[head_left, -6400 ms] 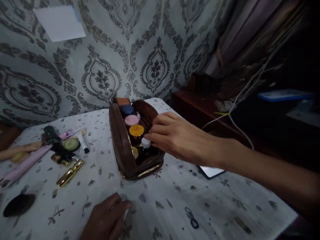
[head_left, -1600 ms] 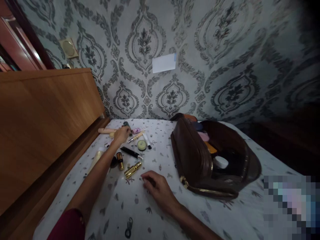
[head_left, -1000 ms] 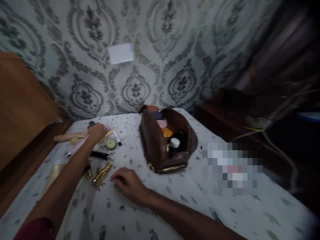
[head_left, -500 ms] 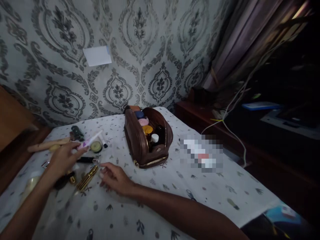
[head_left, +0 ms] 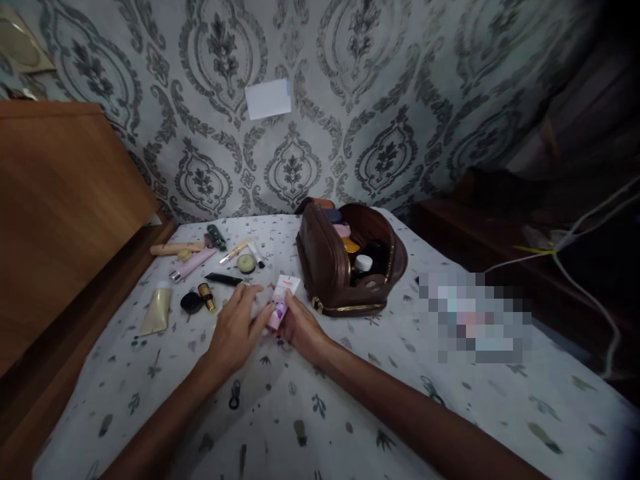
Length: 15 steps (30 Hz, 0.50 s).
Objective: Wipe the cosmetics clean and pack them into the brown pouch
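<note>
A small pink and white squeeze tube with a purple mark is held in my right hand, the thumb lying over its front. My left hand is just left of it, fingers spread, its thumb at the tube's lower edge. To the right stands an unzipped brown toiletry bag, holding jars and a white-capped bottle. Beyond my left hand are a black slim item, a small gold and black bottle and a round black container.
A cream tube, a pink tube, a yellowish round jar, brushes and a dark green item lie at the left. A wooden panel borders that side. A pixelated object lies right of the bag.
The tube has moved from the items at the left to the front of the bag, into my right hand. Both hands have come together. The camera view has turned left.
</note>
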Each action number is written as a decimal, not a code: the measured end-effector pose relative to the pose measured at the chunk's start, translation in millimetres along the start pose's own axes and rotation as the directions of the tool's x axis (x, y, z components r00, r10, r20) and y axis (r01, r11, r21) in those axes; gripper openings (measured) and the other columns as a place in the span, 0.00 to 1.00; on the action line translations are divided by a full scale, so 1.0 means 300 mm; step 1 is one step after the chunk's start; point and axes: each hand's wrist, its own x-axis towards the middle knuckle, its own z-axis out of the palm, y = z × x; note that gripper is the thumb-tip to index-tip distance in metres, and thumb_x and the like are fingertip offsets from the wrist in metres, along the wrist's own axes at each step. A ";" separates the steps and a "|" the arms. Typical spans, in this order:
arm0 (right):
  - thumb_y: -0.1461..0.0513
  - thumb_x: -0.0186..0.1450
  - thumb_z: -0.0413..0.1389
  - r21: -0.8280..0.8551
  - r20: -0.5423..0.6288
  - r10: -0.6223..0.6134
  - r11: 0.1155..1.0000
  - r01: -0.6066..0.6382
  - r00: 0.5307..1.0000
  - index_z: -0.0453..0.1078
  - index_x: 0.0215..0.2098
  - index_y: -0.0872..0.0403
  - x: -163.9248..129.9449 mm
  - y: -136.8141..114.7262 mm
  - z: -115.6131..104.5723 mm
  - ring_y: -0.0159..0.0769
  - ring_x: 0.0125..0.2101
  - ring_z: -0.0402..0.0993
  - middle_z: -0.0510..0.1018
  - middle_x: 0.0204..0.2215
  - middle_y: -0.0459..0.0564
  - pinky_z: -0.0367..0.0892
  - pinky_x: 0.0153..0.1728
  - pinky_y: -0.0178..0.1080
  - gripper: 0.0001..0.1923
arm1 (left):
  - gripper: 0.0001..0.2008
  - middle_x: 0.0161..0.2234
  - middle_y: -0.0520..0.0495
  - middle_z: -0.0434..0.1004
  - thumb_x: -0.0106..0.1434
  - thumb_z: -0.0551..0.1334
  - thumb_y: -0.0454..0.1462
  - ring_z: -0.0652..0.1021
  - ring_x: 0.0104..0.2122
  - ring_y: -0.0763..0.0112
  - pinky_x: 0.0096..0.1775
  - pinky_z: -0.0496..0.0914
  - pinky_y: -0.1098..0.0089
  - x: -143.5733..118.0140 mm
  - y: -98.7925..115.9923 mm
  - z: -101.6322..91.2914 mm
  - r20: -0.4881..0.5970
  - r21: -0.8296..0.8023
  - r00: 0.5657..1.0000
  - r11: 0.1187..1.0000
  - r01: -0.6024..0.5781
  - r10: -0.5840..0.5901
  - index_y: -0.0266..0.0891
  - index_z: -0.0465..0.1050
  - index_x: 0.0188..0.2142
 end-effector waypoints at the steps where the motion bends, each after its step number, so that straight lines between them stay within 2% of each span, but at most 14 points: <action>1: 0.42 0.69 0.46 0.015 -0.002 0.014 1.000 -0.014 1.000 0.66 0.51 0.51 -0.012 -0.001 -0.001 0.37 0.30 0.76 0.80 0.37 0.51 0.68 0.24 0.36 0.25 | 0.16 0.49 0.40 0.72 0.71 0.52 0.44 0.75 0.50 0.58 0.52 0.70 0.59 -0.003 0.007 0.012 -0.023 -0.046 0.999 0.998 -0.050 0.049 0.41 0.65 0.54; 2: 0.42 0.70 0.45 0.027 -0.007 0.026 0.999 -0.026 1.000 0.67 0.51 0.50 -0.024 -0.001 -0.002 0.38 0.32 0.76 0.80 0.38 0.51 0.70 0.26 0.36 0.25 | 0.17 0.52 0.38 0.71 0.70 0.52 0.42 0.73 0.54 0.57 0.55 0.68 0.57 -0.007 0.014 0.031 -0.030 -0.080 0.993 0.990 -0.113 0.111 0.41 0.63 0.56; 4: 0.43 0.71 0.43 0.036 -0.015 0.039 0.999 -0.038 0.999 0.67 0.54 0.48 -0.042 0.002 -0.007 0.39 0.37 0.77 0.80 0.42 0.50 0.72 0.31 0.38 0.25 | 0.21 0.61 0.35 0.65 0.70 0.52 0.39 0.66 0.62 0.57 0.62 0.62 0.55 -0.017 0.020 0.080 0.035 -0.112 0.961 0.957 -0.269 0.275 0.38 0.58 0.61; 5: 0.43 0.71 0.42 0.026 -0.011 0.044 0.999 -0.044 0.999 0.66 0.54 0.46 -0.049 0.005 -0.010 0.39 0.39 0.77 0.79 0.43 0.50 0.72 0.33 0.39 0.25 | 0.23 0.63 0.34 0.62 0.70 0.52 0.39 0.62 0.65 0.56 0.64 0.60 0.53 -0.021 0.018 0.104 0.062 -0.098 0.948 0.947 -0.305 0.312 0.37 0.56 0.63; 7: 0.41 0.70 0.41 -0.032 0.039 0.068 0.997 -0.066 0.997 0.67 0.55 0.46 -0.056 0.015 -0.019 0.39 0.39 0.77 0.79 0.43 0.50 0.72 0.34 0.38 0.27 | 0.23 0.66 0.34 0.58 0.71 0.51 0.39 0.57 0.67 0.56 0.65 0.56 0.50 -0.026 0.007 0.137 0.090 -0.051 0.949 0.953 -0.298 0.302 0.37 0.55 0.64; 10: 0.35 0.66 0.43 -0.184 0.156 0.052 0.983 -0.023 0.986 0.69 0.50 0.50 -0.064 0.028 -0.028 0.39 0.36 0.74 0.78 0.38 0.51 0.69 0.31 0.38 0.34 | 0.20 0.66 0.36 0.60 0.71 0.49 0.39 0.57 0.67 0.55 0.64 0.56 0.46 -0.024 -0.015 0.138 0.012 -0.007 0.966 0.966 -0.257 0.257 0.40 0.60 0.61; 13: 0.37 0.63 0.52 -0.331 0.282 -0.003 0.938 0.101 0.959 0.71 0.45 0.53 -0.083 0.016 -0.022 0.35 0.31 0.69 0.75 0.32 0.49 0.66 0.30 0.35 0.31 | 0.17 0.56 0.35 0.70 0.71 0.51 0.40 0.69 0.58 0.54 0.58 0.66 0.51 -0.015 -0.035 0.105 -0.120 -0.018 0.974 0.980 -0.196 0.193 0.39 0.67 0.56; 15: 0.42 0.61 0.60 -0.400 0.375 0.038 0.908 0.125 0.926 0.71 0.43 0.54 -0.101 -0.006 -0.010 0.31 0.27 0.65 0.72 0.28 0.45 0.62 0.28 0.33 0.26 | 0.15 0.47 0.39 0.76 0.70 0.52 0.41 0.76 0.48 0.58 0.50 0.70 0.58 -0.007 -0.050 0.085 -0.165 -0.082 0.981 0.990 -0.116 0.101 0.39 0.70 0.51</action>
